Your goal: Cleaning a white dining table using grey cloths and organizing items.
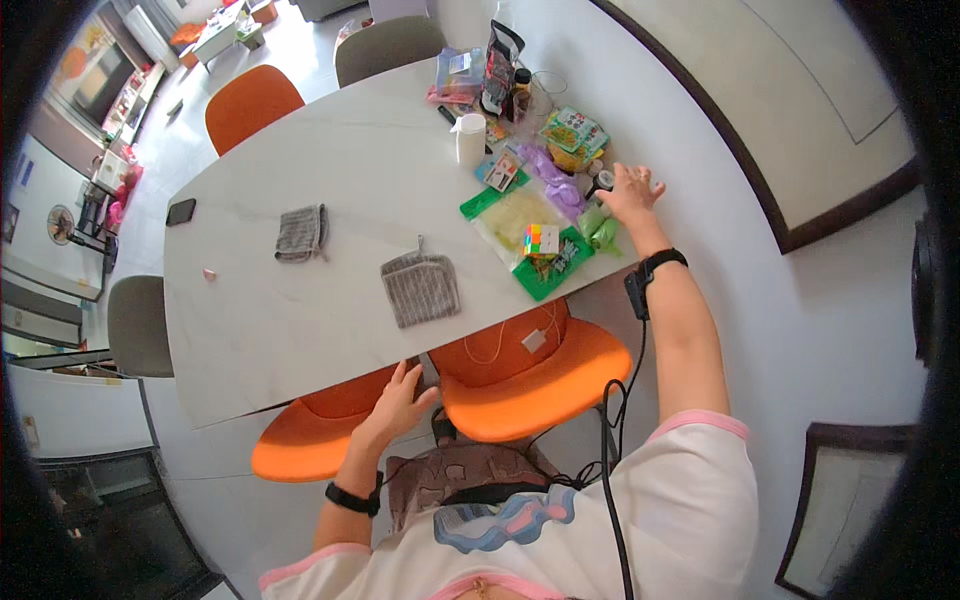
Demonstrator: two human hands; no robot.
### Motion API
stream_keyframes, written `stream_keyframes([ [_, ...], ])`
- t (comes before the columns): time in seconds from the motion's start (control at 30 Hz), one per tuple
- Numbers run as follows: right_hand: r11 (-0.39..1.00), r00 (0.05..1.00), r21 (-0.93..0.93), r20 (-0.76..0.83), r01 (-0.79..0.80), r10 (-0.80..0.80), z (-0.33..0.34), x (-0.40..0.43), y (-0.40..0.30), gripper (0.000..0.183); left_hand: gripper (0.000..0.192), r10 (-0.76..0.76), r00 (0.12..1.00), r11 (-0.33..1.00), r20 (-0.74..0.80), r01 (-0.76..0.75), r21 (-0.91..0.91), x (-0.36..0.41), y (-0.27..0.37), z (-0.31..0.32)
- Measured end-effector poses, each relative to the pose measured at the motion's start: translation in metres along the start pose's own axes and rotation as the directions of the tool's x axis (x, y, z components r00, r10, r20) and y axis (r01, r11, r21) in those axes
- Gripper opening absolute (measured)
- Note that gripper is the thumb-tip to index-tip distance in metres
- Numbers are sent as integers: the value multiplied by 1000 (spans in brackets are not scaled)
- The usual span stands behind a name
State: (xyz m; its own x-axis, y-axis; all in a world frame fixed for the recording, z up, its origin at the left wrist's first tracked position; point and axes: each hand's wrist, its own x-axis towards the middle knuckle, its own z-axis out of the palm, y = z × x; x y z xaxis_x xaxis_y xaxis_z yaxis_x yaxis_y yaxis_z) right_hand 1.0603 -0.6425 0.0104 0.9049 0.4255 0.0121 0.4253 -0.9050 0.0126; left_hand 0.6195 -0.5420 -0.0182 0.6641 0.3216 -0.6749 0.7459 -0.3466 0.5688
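Note:
My right hand [630,191] reaches over the table's right edge, fingers spread, beside a small dark-topped container [602,181]; whether the fingertips touch it I cannot tell. Just below lie knotted light-green plastic bags [598,227], and to the left a purple plastic bag [553,180]. A puzzle cube [541,240] rests on a green and clear food bag [517,217]. My left hand [403,397] is held at the near table edge, fingers apart and holding nothing. Beyond it lie a folded grey striped cloth [420,289] and another grey cloth [301,233].
Orange chairs [536,382] stand against the near side of the white table [240,337]. A white lidded canister [471,141], food packets [574,131] and a dark pouch [499,75] crowd the far right. A phone [181,212] lies far left. A black cable [609,465] hangs beside my right arm.

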Motion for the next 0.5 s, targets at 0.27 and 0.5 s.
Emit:
stream_keyframes([
  [0.27, 972, 976, -205, 206, 116, -73, 44, 58, -11, 44, 64, -93, 995, 994, -39, 90, -58, 4, 5, 29],
  [0.5, 963, 973, -169, 139, 209, -186, 27, 63, -7, 31, 63, -67, 980, 997, -186, 60, -48, 3, 22, 30],
])
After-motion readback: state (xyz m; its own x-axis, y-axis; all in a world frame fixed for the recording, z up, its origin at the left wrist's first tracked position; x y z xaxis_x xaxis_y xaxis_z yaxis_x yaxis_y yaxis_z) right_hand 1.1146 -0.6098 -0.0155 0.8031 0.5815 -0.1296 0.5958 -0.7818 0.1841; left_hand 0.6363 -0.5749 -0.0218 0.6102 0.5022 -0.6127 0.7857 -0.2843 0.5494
